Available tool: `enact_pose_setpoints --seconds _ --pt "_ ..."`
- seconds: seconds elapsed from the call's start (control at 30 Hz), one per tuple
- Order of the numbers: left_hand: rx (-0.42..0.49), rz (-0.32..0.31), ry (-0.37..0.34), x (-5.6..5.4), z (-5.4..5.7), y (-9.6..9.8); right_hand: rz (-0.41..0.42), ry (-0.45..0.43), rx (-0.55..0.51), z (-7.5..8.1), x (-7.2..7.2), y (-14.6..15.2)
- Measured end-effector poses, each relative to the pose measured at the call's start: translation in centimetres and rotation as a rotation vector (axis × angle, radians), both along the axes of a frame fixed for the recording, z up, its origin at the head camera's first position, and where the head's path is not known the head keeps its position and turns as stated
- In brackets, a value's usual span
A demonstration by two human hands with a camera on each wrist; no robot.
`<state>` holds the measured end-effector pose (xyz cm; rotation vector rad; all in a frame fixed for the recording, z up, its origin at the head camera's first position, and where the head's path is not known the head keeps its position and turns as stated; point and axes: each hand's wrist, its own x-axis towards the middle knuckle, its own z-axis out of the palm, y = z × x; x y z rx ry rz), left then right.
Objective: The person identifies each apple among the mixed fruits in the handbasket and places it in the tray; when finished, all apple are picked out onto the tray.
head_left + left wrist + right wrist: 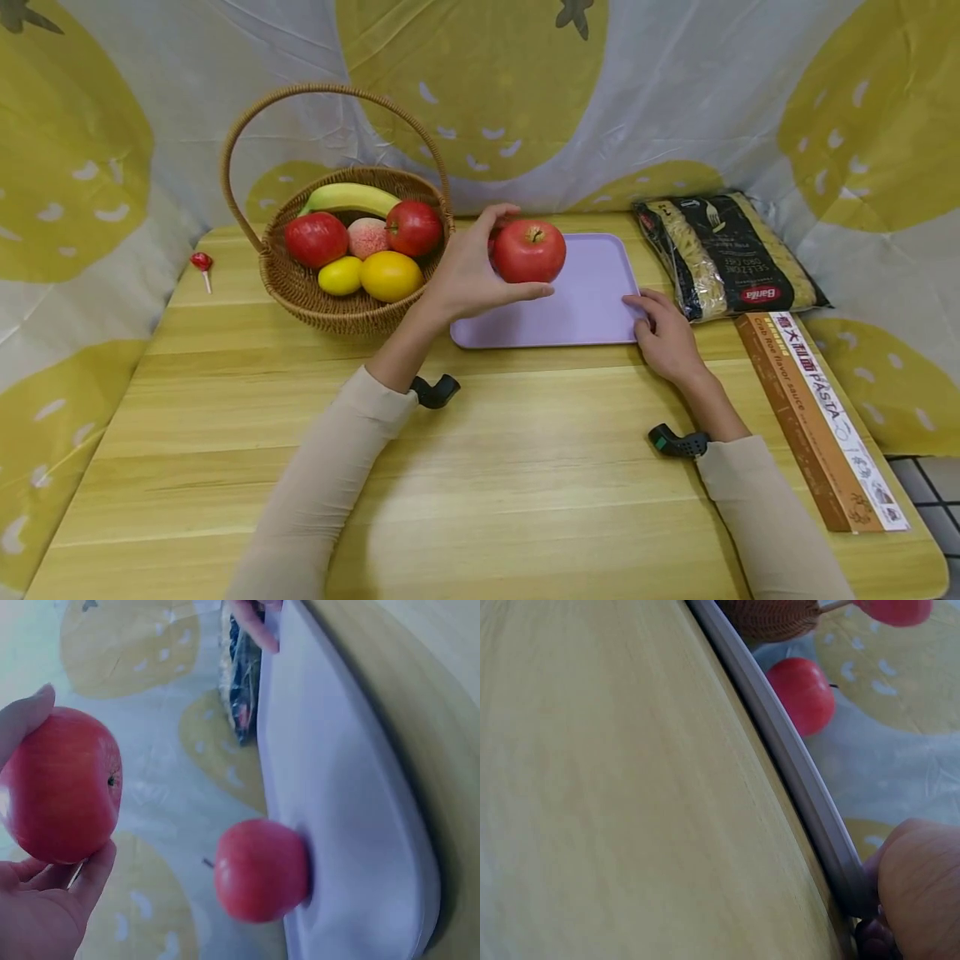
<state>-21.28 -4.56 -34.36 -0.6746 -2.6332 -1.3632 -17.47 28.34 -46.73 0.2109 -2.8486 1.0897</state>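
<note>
A cloth-screened nook, whether in a home or a studio cannot be told: yellow-patterned cloth (pixel 660 100) hangs along the worktop's (pixel 525 458) far, left and right edges; floor tiles (pixel 930 475) show past the right edge, toward its near corner.

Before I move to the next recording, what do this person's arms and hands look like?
Both the left hand and right hand are ungloved. The left sleeve and right sleeve are plain, long and beige. A black, curved device shows at the left wrist and another at the right, the latter with a small green patch.
</note>
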Motion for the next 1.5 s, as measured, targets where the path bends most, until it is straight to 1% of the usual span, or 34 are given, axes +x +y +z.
enact_pose_setpoints --seconds 0.1,0.23,0.4,0.57,0.63,0.7,0.8,0.93,1.1,1.2,1.3,1.4,1.5 --pt "0.021 0.021 -0.060 -0.3 -0.6 1.2 0.000 0.004 -0.001 -0.1 0.0 0.0" --pt "0.027 0.028 -0.093 -1.2 -1.4 2.7 -0.001 0.011 0.004 -0.1 -0.1 0.0" --pt "0.005 0.048 -0.126 -2.4 -2.5 4.2 -0.008 0.006 0.005 -0.1 0.0 0.0" --pt "0.039 0.037 -0.180 -3.0 -3.0 5.4 -0.007 -0.005 0.005 -0.1 0.0 -0.1" --pt "0.050 0.030 -0.185 -3.2 -3.0 5.9 -0.006 -0.003 0.003 -0.1 -0.1 -0.2" --pt "0.041 0.031 -0.179 -3.4 -3.1 6.4 -0.005 0.001 0.003 -0.1 -0.2 -0.2" --pt "0.023 0.055 -0.174 -3.9 -3.5 7.3 -0.006 0.003 0.002 -0.2 -0.2 -0.2" --pt "0.048 0.090 -0.199 -4.5 -4.4 8.3 -0.008 -0.004 0.006 -0.1 -0.2 -0.1" --pt "0.105 0.090 -0.217 -5.2 -5.7 9.4 -0.012 -0.015 0.008 0.0 0.0 0.0" --pt "0.106 0.099 -0.236 -5.5 -6.2 9.9 -0.009 -0.017 0.008 0.0 0.0 -0.1" --pt "0.102 0.122 -0.258 -5.8 -6.7 10.5 -0.011 -0.016 0.007 0.0 -0.1 0.0" --pt "0.102 0.147 -0.263 -6.2 -7.3 10.9 -0.011 -0.018 0.007 0.0 -0.1 0.0" --pt "0.097 0.156 -0.243 -6.5 -8.1 11.4 -0.013 -0.016 0.008 0.0 -0.1 0.0"
